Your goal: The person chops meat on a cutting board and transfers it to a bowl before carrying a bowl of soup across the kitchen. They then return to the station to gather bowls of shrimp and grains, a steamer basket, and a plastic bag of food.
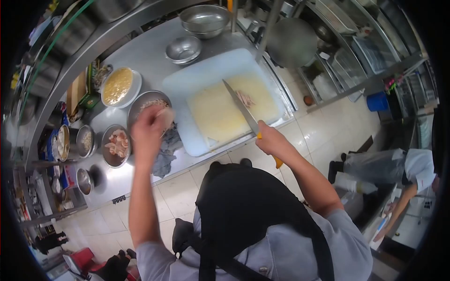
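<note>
My right hand (pixel 272 141) is wrapped round the yellow handle of a kitchen knife (pixel 244 108), its blade lying across the cutting board (pixel 176 89). Close to the blade, a small pile of sliced pinkish meat (pixel 245 99) rests on the board's yellowed middle. My left hand (pixel 149 126) is closed and slightly blurred above a metal bowl of chopped pieces (pixel 152 101). Between its fingers is a pale slice of meat (pixel 165 117). Nearer to me stands a metal bowl (pixel 111 158) with larger pink meat pieces (pixel 117 143).
A white bowl of yellow liquid (pixel 118 86) stands at the left. Metal bowls (pixel 183 49) and a colander (pixel 205 21) sit at the back. A grey cloth (pixel 164 161) lies by the counter edge. Another person (pixel 398 168) works at the right.
</note>
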